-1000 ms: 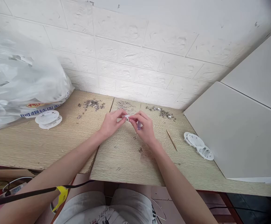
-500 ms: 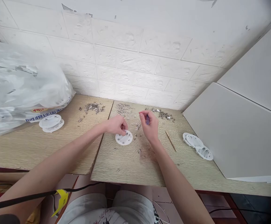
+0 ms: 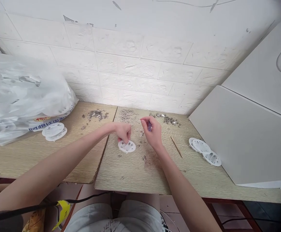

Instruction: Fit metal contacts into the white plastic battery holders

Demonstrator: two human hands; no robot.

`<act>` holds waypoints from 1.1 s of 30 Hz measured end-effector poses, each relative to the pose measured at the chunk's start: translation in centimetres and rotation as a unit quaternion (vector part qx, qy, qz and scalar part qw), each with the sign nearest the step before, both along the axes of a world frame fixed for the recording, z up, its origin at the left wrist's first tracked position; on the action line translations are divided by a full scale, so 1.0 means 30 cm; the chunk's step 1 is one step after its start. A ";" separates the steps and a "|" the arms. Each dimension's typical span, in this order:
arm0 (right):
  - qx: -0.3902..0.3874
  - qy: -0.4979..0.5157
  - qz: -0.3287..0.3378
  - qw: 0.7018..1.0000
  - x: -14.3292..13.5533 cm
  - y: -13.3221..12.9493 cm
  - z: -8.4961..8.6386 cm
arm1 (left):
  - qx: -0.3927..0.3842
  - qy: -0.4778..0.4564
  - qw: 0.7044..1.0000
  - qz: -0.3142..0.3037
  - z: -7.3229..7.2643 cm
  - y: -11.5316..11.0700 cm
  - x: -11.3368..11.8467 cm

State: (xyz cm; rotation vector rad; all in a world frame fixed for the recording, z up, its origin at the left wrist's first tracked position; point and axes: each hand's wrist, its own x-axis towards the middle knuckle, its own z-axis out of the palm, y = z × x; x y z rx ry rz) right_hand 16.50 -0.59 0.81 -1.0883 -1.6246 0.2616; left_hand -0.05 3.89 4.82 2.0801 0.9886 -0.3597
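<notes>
So you had your left hand (image 3: 124, 132) bent down at the disc (image 3: 128, 148), the white one lying on the table (image 3: 116, 170) right in front of you, just past the seam where the two tops meet. Your fingers were curled and the tips came down over its far side, but I honestly couldn't tell if you were pinching it or just pressing on it. The disc had little metal bits dotted around on it. Your right hand (image 3: 153, 132) was up to the right of that, well clear of the disc, fingers folded around a purple tool (image 3: 150, 126) that poked out of your grip, with thumb and fingertip close together at the front; anything tiny between those tips was too small to make out. Behind your hands you had three heaps of metal parts: a left heap (image 3: 98, 114), a pale middle heap (image 3: 128, 116) and a right heap (image 3: 170, 120), plus a loose cluster (image 3: 144, 158) nearer you. A thin stick (image 3: 176, 147) lay at a slant to the right of your right hand. Further right, more discs (image 3: 212, 158) overlapped beside the white panel (image 3: 251, 138), and over on the left another couple of discs (image 3: 53, 130) sat by the big plastic bag (image 3: 29, 96).
</notes>
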 end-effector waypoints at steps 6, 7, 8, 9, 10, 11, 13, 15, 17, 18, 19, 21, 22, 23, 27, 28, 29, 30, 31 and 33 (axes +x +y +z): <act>0.002 -0.009 0.004 1.000 -0.002 -0.004 0.003 | -0.021 0.020 0.999 -0.035 -0.016 0.010 -0.006; 0.002 -0.012 0.003 1.000 -0.003 -0.005 0.002 | -0.019 0.021 0.999 -0.043 -0.017 0.012 -0.006; 0.003 -0.014 0.001 1.000 -0.004 -0.005 0.002 | -0.017 0.024 0.998 -0.051 -0.018 0.013 -0.005; 0.003 -0.016 -0.001 1.000 -0.004 -0.006 0.001 | -0.016 0.028 0.998 -0.058 -0.018 0.013 -0.003; 0.004 -0.017 -0.002 1.000 -0.005 -0.006 0.000 | -0.016 0.034 0.997 -0.062 -0.018 0.012 0.000; 0.006 -0.018 -0.002 1.000 -0.005 -0.006 -0.001 | -0.014 0.041 0.997 -0.062 -0.016 0.010 0.005; 0.008 -0.020 -0.001 1.000 -0.005 -0.007 -0.002 | -0.005 0.056 0.997 -0.051 -0.011 0.000 0.014; 0.008 -0.024 -0.001 1.000 -0.006 -0.008 -0.001 | 0.012 0.059 0.998 -0.033 -0.007 -0.012 0.021; 0.006 -0.029 -0.002 1.000 -0.008 -0.012 0.002 | 0.027 0.049 0.998 -0.022 -0.007 -0.024 0.022; 0.005 -0.032 -0.003 0.999 -0.010 -0.015 0.005 | 0.032 0.041 0.998 -0.021 -0.009 -0.030 0.019; 0.006 -0.035 -0.003 0.999 -0.012 -0.018 0.007 | 0.039 0.033 0.999 -0.019 -0.013 -0.036 0.015; 0.011 -0.042 -0.001 0.999 -0.017 -0.026 0.013 | 0.066 0.008 0.998 -0.012 -0.025 -0.050 0.003; 0.013 -0.045 0.001 0.999 -0.020 -0.030 0.016 | 0.090 -0.009 0.996 -0.006 -0.032 -0.060 -0.004; 0.016 -0.049 0.004 0.999 -0.022 -0.033 0.018 | 0.121 -0.026 0.992 0.001 -0.040 -0.072 -0.011; 0.028 -0.060 0.021 0.998 -0.026 -0.042 0.022 | 0.236 -0.050 0.970 0.008 -0.067 -0.135 -0.034; 0.032 -0.062 0.024 0.997 -0.027 -0.043 0.022 | 0.252 -0.042 0.967 0.006 -0.071 -0.150 -0.038; 0.035 -0.063 0.027 0.997 -0.026 -0.043 0.020 | 0.264 -0.032 0.964 0.005 -0.073 -0.162 -0.041; 0.038 -0.063 0.029 0.997 -0.026 -0.043 0.019 | 0.274 -0.022 0.962 0.006 -0.074 -0.171 -0.044; 0.039 -0.063 0.031 0.997 -0.025 -0.042 0.016 | 0.279 -0.016 0.960 0.008 -0.074 -0.175 -0.046; 0.036 -0.062 0.032 0.997 -0.023 -0.039 0.012 | 0.264 -0.023 0.964 0.017 -0.072 -0.167 -0.052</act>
